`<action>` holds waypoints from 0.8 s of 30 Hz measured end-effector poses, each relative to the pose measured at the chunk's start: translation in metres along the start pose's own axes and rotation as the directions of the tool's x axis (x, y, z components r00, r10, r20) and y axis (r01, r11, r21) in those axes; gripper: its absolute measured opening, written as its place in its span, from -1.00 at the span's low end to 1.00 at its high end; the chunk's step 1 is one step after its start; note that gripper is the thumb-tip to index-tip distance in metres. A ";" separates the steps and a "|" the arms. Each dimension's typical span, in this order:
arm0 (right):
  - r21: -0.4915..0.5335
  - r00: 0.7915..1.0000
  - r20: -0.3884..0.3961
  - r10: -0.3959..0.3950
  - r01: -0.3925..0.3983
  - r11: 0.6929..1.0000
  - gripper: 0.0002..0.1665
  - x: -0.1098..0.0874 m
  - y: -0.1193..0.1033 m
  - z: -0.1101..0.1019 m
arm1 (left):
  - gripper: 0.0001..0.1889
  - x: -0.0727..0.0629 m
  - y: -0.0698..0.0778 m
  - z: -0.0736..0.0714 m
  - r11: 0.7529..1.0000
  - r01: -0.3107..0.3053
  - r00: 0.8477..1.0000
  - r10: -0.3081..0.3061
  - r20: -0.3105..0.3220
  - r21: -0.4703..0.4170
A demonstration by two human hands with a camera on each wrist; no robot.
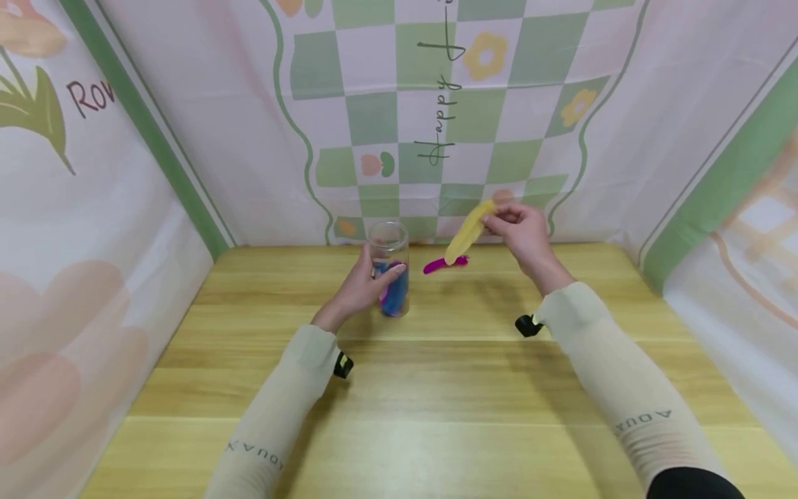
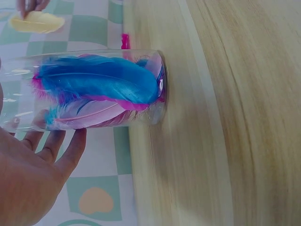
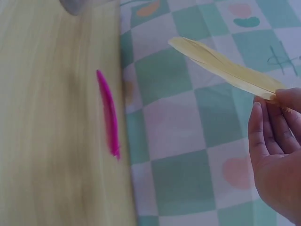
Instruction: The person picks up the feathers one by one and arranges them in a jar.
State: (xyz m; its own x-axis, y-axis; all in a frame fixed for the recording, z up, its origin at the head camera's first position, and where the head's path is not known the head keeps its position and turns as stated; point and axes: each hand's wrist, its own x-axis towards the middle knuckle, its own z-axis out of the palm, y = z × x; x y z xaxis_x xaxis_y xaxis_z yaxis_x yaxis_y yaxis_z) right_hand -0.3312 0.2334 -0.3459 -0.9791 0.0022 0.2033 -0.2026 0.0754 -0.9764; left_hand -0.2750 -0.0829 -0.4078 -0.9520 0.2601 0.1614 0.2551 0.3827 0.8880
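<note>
My left hand (image 1: 364, 283) grips a clear glass jar (image 1: 389, 237) that stands upright near the table's back edge. Inside the jar are several feathers: a blue feather (image 2: 99, 77) lies foremost, with pale pink and magenta ones around it. Between thumb and fingertips, my right hand (image 1: 522, 234) pinches one end of a yellow feather (image 1: 469, 232), raised above the table to the jar's right. A magenta feather (image 3: 109, 115) lies flat on the table, below the yellow one and apart from the jar.
The wooden table (image 1: 399, 388) ends at a hanging cloth (image 1: 368, 118) with green and white checks. More printed cloth (image 1: 81, 229) hangs along the left side, and another (image 1: 742, 229) along the right. Each wrist wears a small black camera (image 1: 528, 325).
</note>
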 end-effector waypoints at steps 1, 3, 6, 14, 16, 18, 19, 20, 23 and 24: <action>0.001 1.000 0.001 -0.008 0.008 1.000 -0.73 0.000 -0.002 0.002 | -0.31 0.000 0.000 0.000 1.000 -0.002 1.000 0.002 -0.001 -0.001; 0.008 1.000 0.008 -0.029 0.029 1.000 -0.74 0.000 -0.007 0.005 | -0.31 0.000 -0.001 0.000 1.000 -0.007 1.000 0.007 0.000 -0.004; 0.024 0.999 0.018 -0.047 0.047 0.999 -0.82 -0.001 -0.015 0.010 | -0.31 0.000 -0.001 0.000 1.000 -0.008 1.000 0.008 -0.001 -0.004; 0.034 0.995 0.056 -0.078 0.076 0.997 -0.79 -0.003 -0.037 0.022 | -0.34 0.001 0.001 -0.001 1.000 -0.021 1.000 0.021 -0.003 -0.009; 0.041 0.995 0.061 -0.082 0.079 0.996 -0.78 -0.003 -0.041 0.025 | -0.34 0.001 0.001 -0.001 1.000 -0.019 1.000 0.019 -0.001 -0.010; 0.040 0.994 0.064 -0.088 0.086 0.995 -0.78 -0.004 -0.045 0.027 | -0.35 0.000 0.002 -0.001 1.000 -0.013 1.000 0.013 0.000 -0.007; 0.043 0.994 0.065 -0.093 0.090 0.995 -0.78 -0.004 -0.047 0.028 | -0.35 0.000 0.001 0.000 1.000 -0.011 1.000 0.011 0.000 -0.007; 0.042 0.993 0.064 -0.100 0.097 0.994 -0.79 -0.004 -0.049 0.030 | -0.36 0.000 0.001 0.000 1.000 -0.008 1.000 0.008 0.000 -0.004; 0.045 0.990 0.067 -0.126 0.123 0.991 -0.82 -0.005 -0.054 0.033 | -0.37 0.000 0.000 0.000 1.000 -0.002 1.000 0.002 -0.003 0.006; 0.051 0.989 0.068 -0.135 0.131 0.990 -0.83 -0.004 -0.055 0.034 | -0.37 0.000 0.000 0.000 1.000 -0.003 1.000 0.003 -0.004 0.006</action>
State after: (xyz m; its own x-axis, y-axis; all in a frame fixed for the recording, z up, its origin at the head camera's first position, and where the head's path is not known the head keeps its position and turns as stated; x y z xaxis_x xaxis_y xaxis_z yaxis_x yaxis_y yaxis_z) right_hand -0.3162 0.1950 -0.2954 -0.9418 -0.0762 0.3275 -0.3301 0.0238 -0.9437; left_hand -0.2752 -0.0829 -0.4076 -0.9519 0.2577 0.1655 0.2587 0.3872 0.8850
